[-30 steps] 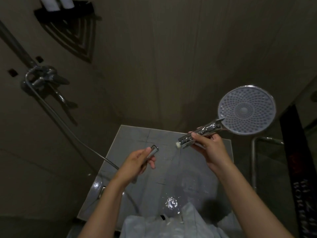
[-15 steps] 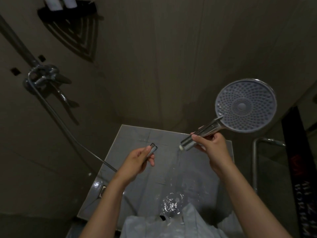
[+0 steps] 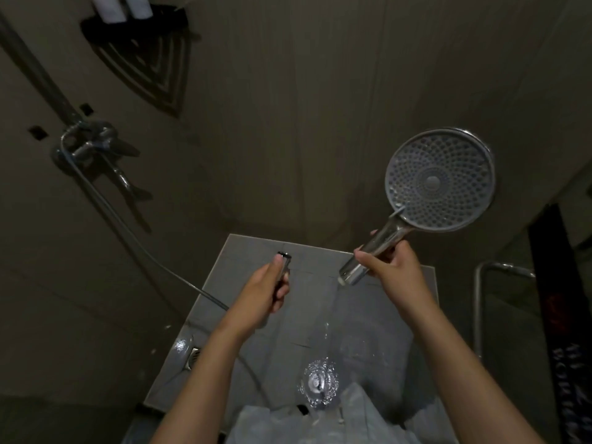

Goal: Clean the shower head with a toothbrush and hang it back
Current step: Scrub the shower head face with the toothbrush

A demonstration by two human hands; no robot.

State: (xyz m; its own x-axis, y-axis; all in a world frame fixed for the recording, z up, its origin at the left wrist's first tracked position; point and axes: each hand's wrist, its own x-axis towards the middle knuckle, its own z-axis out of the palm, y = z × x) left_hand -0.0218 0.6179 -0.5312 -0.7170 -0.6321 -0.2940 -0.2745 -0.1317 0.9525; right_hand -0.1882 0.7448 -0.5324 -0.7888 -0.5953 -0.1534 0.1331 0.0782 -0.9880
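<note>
Shower head (image 3: 439, 182), round, chrome-rimmed with a grey nozzle face: up at the right, face turned toward the camera, handle (image 3: 381, 248) slanting down to the left, apart from its hose.
Black wire corner shelf (image 3: 141, 59): top left on the wall, white bottles (image 3: 123, 8) standing in it.
Chrome mixer tap (image 3: 93, 145): on the left wall, below the shelf.
Flexible metal hose (image 3: 134, 238): running from the tap down and right to the left hand.
Left hand (image 3: 266, 293): curled round the chrome end nut (image 3: 283, 261) of the hose, open end pointing up, apart from the handle's base.
Thin water stream (image 3: 326, 326): falling from the handle's base, ending in a splash (image 3: 318, 381) on the grey tiled floor (image 3: 368, 315).
Right hand (image 3: 394, 267): wrapped round the handle near its lower end.
Dark towel with lettering (image 3: 563, 315): hanging at the far right edge.
Toothbrush: none in view.
Progress: head off the hose and draining, so probably mid-task; impossible to tell whether the scrubbing is done. Left to do, by the look of it: screw the hose back on, then hang the head back up.
</note>
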